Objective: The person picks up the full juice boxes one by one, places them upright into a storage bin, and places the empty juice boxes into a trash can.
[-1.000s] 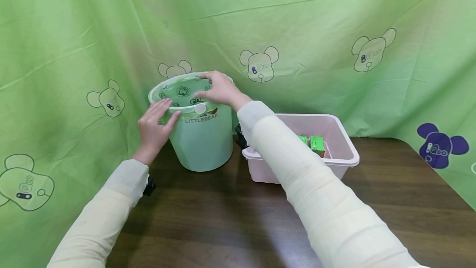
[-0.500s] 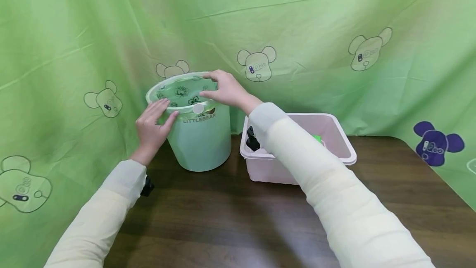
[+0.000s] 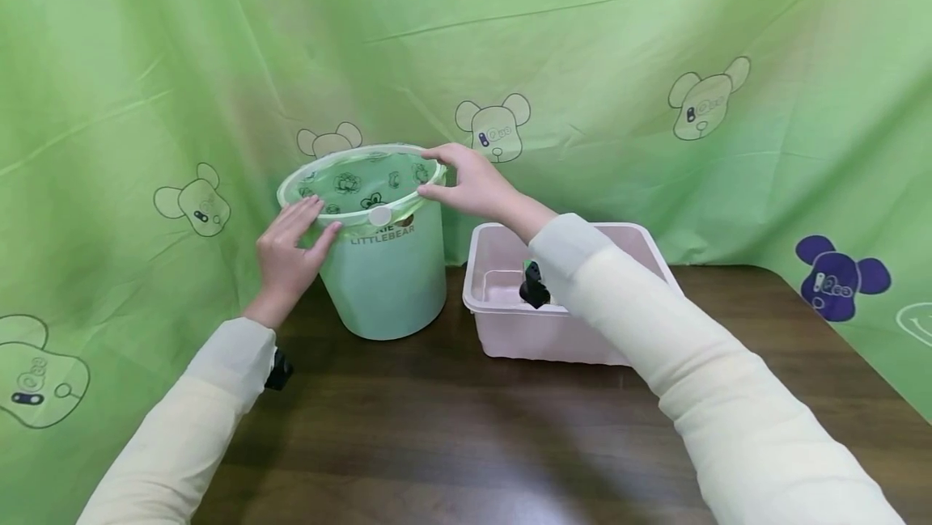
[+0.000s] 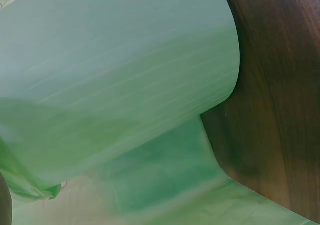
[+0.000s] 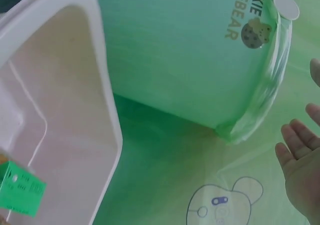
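A mint-green trash bin [image 3: 386, 286] stands upright, lined with a patterned green trash bag [image 3: 348, 184] folded over its rim. My left hand [image 3: 287, 258] rests against the rim's left side, fingers extended and thumb spread toward the front. Little of that hand appears in the left wrist view, which is mostly the bin's side [image 4: 130, 75]. At the rim's right edge is my right hand [image 3: 473, 187], thumb and fingers spread. In the right wrist view the right hand [image 5: 302, 160] has extended fingers, holds nothing and is apart from the bag's folded edge [image 5: 267, 97].
To the bin's right sits a pale pink tub [image 3: 546, 335], partly hidden by my right sleeve. Inside it lies a small green box [image 5: 21, 189]. Both containers stand on a dark wooden table [image 3: 408, 436]. A green printed cloth [image 3: 582, 48] hangs close behind.
My right hand has moved right, from over the bin's opening to the rim's right edge. My left hand stays at the rim. The view has shifted slightly.
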{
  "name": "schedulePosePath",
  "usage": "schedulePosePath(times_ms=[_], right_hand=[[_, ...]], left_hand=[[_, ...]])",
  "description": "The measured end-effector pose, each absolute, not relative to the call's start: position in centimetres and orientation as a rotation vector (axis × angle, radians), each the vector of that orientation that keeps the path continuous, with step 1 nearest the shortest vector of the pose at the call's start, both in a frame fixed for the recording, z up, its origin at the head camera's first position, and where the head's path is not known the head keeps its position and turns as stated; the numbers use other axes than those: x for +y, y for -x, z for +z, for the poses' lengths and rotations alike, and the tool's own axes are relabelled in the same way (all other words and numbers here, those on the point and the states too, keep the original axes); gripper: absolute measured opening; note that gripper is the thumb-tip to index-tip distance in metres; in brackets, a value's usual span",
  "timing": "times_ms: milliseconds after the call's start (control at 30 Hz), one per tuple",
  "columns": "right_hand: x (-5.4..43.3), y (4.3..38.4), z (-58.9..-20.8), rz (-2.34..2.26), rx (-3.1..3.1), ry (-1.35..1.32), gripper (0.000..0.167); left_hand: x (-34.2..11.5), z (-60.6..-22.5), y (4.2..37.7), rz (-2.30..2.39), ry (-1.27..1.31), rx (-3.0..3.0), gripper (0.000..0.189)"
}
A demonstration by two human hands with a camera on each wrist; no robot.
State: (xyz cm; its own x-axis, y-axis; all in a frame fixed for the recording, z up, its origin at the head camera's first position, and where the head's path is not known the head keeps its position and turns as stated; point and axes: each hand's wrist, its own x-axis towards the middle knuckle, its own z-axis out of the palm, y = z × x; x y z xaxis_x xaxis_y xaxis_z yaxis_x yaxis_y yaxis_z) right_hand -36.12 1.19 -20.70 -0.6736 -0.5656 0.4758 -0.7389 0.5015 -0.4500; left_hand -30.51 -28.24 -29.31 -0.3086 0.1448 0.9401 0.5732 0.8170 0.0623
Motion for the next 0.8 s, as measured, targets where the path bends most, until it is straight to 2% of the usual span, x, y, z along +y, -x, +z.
schedulePosePath(times_ms=[433, 800], right_hand=[[6.4, 34.9, -21.5, 0.871, -2.499, -1.118, 0.064], [10.8, 33.3, -23.0, 0.788, -2.500, -1.090, 0.066]], left_hand=[[-27.7, -28.7, 30.2, -0.432, 0.562, -1.895, 0.045], [-26.2, -26.7, 30.0, -0.280, 0.756, -1.943, 0.057]])
